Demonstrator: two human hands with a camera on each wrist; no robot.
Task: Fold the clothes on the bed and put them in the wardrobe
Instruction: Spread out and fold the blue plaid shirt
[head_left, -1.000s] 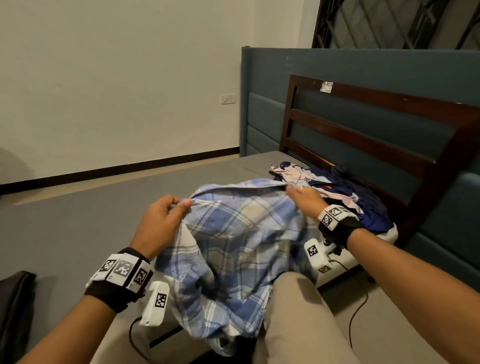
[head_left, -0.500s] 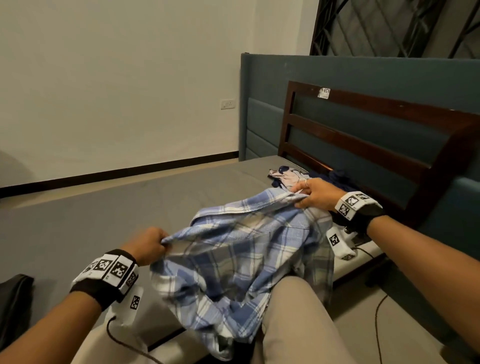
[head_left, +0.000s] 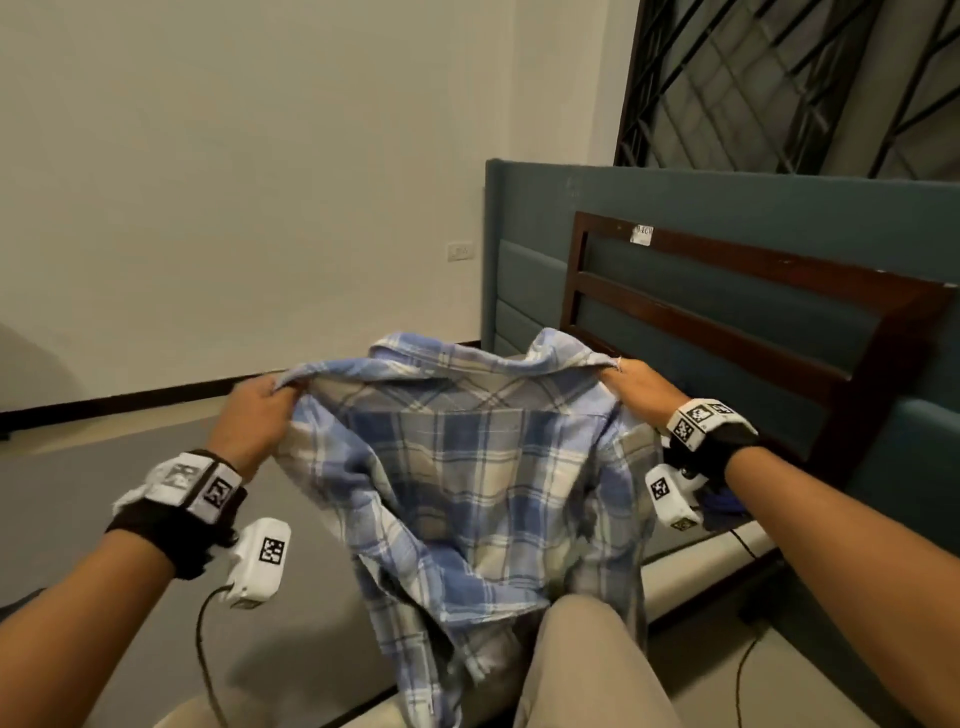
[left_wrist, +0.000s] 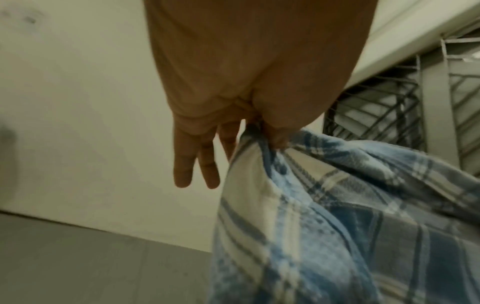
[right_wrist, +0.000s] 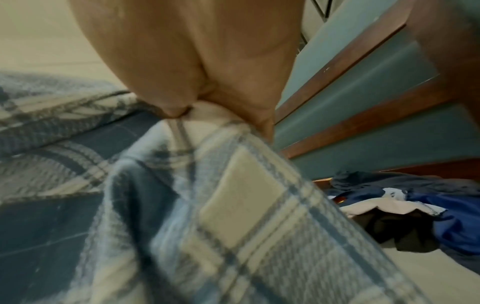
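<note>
A blue, white and beige plaid shirt (head_left: 467, 467) hangs in the air in front of me, spread wide with its collar at the top. My left hand (head_left: 260, 400) pinches its left shoulder, and the left wrist view shows the cloth (left_wrist: 324, 216) caught under the thumb while other fingers (left_wrist: 194, 164) stick out straight. My right hand (head_left: 634, 379) pinches the right shoulder; the plaid cloth (right_wrist: 233, 205) drapes down from that pinch. The shirt's hem falls onto my beige trouser leg (head_left: 587, 665).
The grey bed (head_left: 104, 493) lies below and to the left. A pile of dark blue and white clothes (right_wrist: 415, 205) sits near the brown wooden headboard (head_left: 727, 312) on the right. A teal padded panel (head_left: 530, 280) and white wall stand behind.
Both hands have risen and moved apart, lifting the plaid shirt off the bed and stretching it out by its shoulders. The camera has tilted upward.
</note>
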